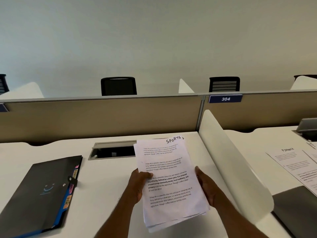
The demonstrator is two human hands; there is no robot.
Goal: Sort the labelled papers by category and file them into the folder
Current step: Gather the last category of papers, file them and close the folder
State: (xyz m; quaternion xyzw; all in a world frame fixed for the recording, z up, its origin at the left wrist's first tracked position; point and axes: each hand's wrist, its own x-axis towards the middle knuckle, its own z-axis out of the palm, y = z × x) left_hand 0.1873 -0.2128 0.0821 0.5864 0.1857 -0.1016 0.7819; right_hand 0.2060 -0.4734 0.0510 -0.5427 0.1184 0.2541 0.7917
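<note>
White desk [106, 186] fills the lower half of the frame, backed by a tan partition [103, 115] with a blue plate reading 304 [225, 99] at the upper right. You hold the stack of papers [171, 179] at lower centre, lifted off the desk. Its long axis runs up the frame, and the top edge, marked SPORTS, points toward the partition and leans slightly left. Your left hand [137, 184] grips the stack's left edge with the thumb laid over the print. Your right hand [205, 188] clasps the right edge, thumb on top. The black folder [39, 194] lies closed at lower left, its long axis running from lower left to upper right and its tabbed edge, one tab reading HR [67, 200], facing your hands. Past the white divider [231, 160], a sheet headed FINANCE [291, 162] lies at far right.
</note>
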